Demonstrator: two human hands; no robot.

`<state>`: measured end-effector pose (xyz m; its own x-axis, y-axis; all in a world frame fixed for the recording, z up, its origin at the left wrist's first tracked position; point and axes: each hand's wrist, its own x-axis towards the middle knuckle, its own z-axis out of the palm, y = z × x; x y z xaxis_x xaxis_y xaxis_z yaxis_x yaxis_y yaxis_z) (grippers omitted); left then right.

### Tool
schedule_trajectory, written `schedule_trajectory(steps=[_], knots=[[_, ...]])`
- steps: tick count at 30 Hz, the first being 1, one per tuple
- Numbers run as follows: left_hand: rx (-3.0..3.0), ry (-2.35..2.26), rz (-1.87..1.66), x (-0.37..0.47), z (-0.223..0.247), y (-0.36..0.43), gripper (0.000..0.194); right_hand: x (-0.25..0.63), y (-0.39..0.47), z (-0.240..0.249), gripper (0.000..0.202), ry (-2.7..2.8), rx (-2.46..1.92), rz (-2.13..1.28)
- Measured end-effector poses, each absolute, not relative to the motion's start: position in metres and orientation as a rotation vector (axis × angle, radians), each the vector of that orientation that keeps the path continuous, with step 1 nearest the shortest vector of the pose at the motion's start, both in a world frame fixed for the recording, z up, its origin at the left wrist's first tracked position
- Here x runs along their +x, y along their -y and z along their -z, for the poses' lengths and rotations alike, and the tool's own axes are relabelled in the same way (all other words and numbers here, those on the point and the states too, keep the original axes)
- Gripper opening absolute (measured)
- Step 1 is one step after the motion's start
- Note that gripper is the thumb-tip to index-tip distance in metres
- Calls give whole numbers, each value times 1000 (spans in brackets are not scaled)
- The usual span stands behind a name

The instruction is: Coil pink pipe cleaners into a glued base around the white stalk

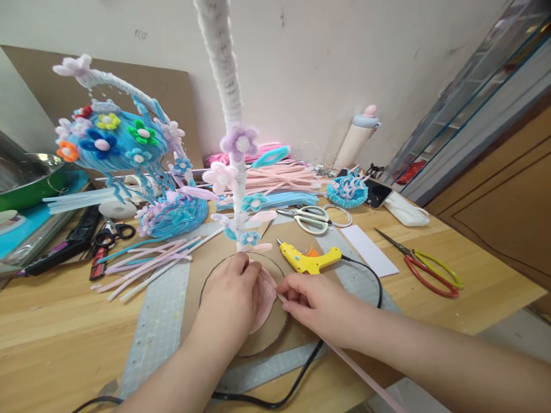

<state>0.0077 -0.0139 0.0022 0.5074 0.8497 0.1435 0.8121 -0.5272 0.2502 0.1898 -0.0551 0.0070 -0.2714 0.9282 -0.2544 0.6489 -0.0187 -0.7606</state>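
My right hand point(318, 304) pinches a pale pink pipe cleaner point(365, 376), whose long tail runs under my forearm to the lower right. The strip's other end meets a flat pink pipe-cleaner coil point(267, 292) on a round cardboard disc point(258, 347). Over the coil's left part lies my left hand point(230, 287), fingers bent together and pressing on it at the foot of a tall white wrapped stem point(228, 74); its fingertips are partly hidden. Fuzzy flowers, among them a purple one point(239, 143), line the stem. A yellow glue gun point(307, 259) rests just beyond my right hand.
Red-and-yellow-handled scissors point(430, 272) and white-handled scissors point(312, 219) lie on the table. A blue flowered pipe-cleaner piece point(116, 140) stands at left. Loose pipe cleaners point(150, 261) lie nearby. The glue gun's black cord point(297, 378) loops around the cardboard. A bottle point(355, 137) stands behind.
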Motion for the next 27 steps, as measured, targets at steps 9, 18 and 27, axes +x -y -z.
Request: schedule_trajectory(steps=[9, 18, 27], knots=[[2625, -1444, -383, 7, -1, 14, 21, 190, 52, -18, 19, 2091, -1557, -989], [2613, -1419, -417, 8, 2, 13, 21, 192, 40, -17, 14, 2326, -1402, -533], [2576, -1401, -430, 8, -1, 13, 23, 194, 32, -25, 31, 2404, -1326, -604]])
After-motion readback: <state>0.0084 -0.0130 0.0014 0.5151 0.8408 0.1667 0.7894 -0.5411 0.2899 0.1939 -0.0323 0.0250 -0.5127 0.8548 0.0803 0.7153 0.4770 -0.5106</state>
